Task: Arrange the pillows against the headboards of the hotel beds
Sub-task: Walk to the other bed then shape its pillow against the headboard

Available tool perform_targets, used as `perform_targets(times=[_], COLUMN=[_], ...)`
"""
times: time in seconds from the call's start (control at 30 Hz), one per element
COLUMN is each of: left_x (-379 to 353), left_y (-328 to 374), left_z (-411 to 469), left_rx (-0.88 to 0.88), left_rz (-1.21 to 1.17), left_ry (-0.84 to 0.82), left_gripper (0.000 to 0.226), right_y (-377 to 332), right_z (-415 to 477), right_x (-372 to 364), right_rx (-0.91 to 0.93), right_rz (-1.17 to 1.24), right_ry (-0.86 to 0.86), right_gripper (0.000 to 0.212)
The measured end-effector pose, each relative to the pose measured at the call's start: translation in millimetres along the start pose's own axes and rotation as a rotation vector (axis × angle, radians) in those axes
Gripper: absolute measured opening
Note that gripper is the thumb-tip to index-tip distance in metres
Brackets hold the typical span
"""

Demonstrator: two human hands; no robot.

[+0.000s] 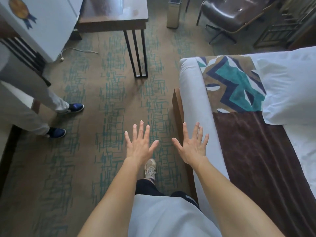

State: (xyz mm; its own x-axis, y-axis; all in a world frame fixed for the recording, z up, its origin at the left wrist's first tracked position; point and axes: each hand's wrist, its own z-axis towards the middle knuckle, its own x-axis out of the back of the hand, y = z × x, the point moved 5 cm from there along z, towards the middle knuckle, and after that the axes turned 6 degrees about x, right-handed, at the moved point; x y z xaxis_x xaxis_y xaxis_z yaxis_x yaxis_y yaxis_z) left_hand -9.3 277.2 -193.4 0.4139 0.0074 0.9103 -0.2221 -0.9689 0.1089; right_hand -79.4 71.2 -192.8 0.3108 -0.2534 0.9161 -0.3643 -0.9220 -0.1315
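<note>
My left hand (139,144) and my right hand (192,146) are stretched out in front of me, palms down, fingers spread, holding nothing. They hover over the carpet beside the foot end of a bed (193,100) on the right. A white pillow (289,86) lies on that bed, partly over a patterned teal, navy and brown cushion (234,82). A dark brown runner (253,151) crosses the bed below them. No headboard is in view.
Another person's legs in pale trousers and blue shoes (56,132) stand at the left. A dark desk with black metal legs (136,53) is ahead, a small fridge (49,26) at far left, a bin (173,12) and a brown chair (236,14) at the back.
</note>
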Motion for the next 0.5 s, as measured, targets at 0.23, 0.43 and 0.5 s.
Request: perform_targets(times=[0.23, 0.43, 0.5], left_x=[53, 79, 83], left_y=[-7, -9, -7], left_z=[92, 151, 168], left_rx=[-0.104, -0.129, -0.135], left_rz=[0.040, 0.070, 0.082], left_ry=[0.003, -0.013, -0.021], left_gripper=[0.080, 0.082, 0.083], right_y=[-32, -40, -38], right_z=[80, 129, 147], right_x=[43, 62, 67], right_rx=[-0.080, -0.103, -0.114], right_rz=[0.047, 0.049, 0.054], right_ry=[0.040, 0.036, 0.032], right_gripper=[0.083, 0.083, 0.083])
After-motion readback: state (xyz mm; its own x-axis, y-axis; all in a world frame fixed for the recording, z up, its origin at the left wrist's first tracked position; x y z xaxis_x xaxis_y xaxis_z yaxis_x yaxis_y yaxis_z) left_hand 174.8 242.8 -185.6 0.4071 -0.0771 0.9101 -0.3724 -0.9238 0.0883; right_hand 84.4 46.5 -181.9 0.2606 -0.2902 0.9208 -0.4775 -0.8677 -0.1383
